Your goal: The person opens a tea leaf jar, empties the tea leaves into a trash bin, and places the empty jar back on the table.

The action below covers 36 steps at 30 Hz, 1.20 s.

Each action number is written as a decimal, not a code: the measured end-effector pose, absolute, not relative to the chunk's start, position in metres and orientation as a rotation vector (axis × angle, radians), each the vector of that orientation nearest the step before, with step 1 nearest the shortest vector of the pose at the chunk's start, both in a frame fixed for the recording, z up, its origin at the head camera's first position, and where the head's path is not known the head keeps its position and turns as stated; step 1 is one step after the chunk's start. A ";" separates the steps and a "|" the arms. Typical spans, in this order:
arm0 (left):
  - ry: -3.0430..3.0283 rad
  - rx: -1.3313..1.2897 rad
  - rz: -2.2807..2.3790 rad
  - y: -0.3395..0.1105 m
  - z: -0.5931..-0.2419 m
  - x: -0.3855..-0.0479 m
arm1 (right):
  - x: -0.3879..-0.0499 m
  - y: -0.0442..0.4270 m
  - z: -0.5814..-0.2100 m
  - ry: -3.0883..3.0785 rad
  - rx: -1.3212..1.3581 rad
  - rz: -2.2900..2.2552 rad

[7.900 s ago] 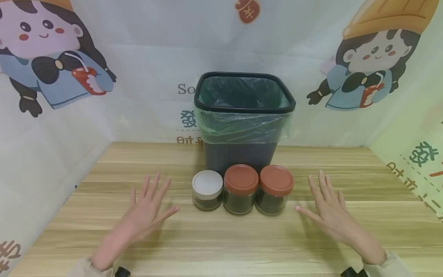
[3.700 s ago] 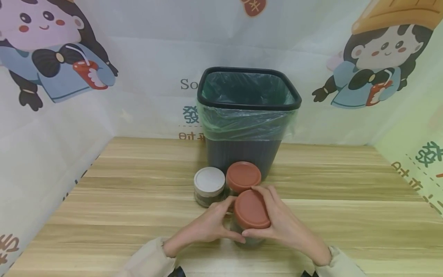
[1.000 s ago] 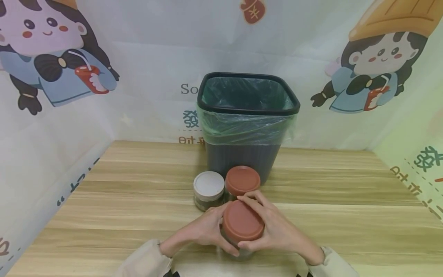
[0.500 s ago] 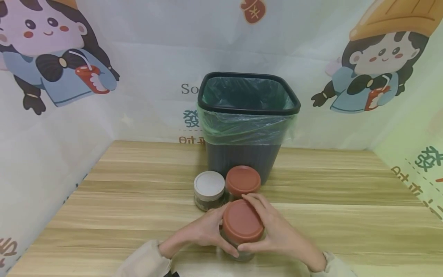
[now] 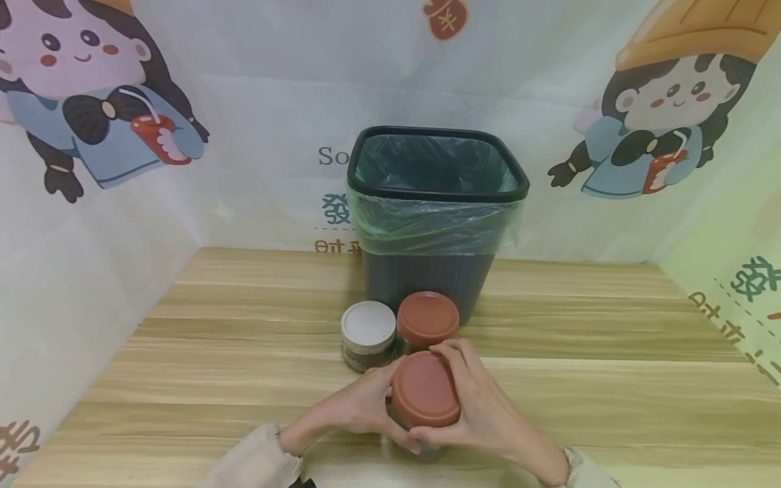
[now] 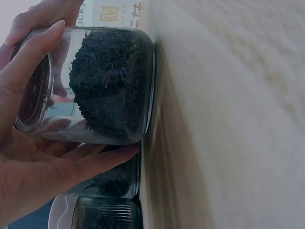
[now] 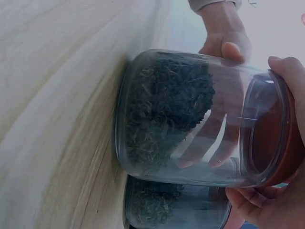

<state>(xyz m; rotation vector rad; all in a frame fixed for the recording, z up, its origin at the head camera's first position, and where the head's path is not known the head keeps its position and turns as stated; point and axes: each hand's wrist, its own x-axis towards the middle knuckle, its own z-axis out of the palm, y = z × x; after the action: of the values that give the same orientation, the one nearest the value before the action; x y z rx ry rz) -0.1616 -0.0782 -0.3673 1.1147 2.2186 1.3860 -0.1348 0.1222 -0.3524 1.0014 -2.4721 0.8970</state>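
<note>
A glass jar with a red-brown lid point(image 5: 425, 390) stands on the table near the front. Dark dried leaves, like loose tea point(image 6: 112, 86), fill much of it. My left hand point(image 5: 366, 403) grips the jar's glass body from the left side. On the lid's right rim, my right hand point(image 5: 488, 413) curls its thumb and fingers. The lid sits on the jar in the right wrist view, with the lid's rim point(image 7: 286, 143) under my right fingers. Just behind stand a second red-lidded jar point(image 5: 428, 317) and a smaller white-lidded jar point(image 5: 369, 327).
A dark bin point(image 5: 427, 278) with a green plastic liner stands behind the jars at the back of the wooden table point(image 5: 610, 318). Printed cloth point(image 5: 262, 122) with cartoon figures hangs around the table on the back and sides.
Both hands came from flat on the table to hold the right-hand jar, which was brought forward from the row. Over the last second, my right hand has shifted slightly round the lid.
</note>
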 end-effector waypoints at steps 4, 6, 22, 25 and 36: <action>2.205 1.123 1.386 -0.079 -0.368 -0.162 | -0.137 0.124 -0.351 -2.498 1.046 0.957; 2.190 1.128 1.393 -0.079 -0.368 -0.162 | -0.138 0.126 -0.350 -2.511 1.076 0.986; 2.168 1.168 1.385 -0.080 -0.368 -0.164 | -0.142 0.137 -0.347 -2.534 1.338 1.014; 2.171 1.167 1.392 -0.080 -0.368 -0.164 | -0.140 0.133 -0.348 -2.533 1.261 1.010; 2.153 1.109 1.403 -0.079 -0.367 -0.163 | -0.132 0.120 -0.350 -2.493 0.948 0.872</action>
<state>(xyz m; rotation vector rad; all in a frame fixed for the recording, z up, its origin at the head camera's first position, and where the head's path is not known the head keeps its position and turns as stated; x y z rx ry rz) -0.1634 -0.0789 -0.3673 1.1093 2.1527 1.4034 -0.1321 0.1197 -0.3496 0.9479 -2.4935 0.8720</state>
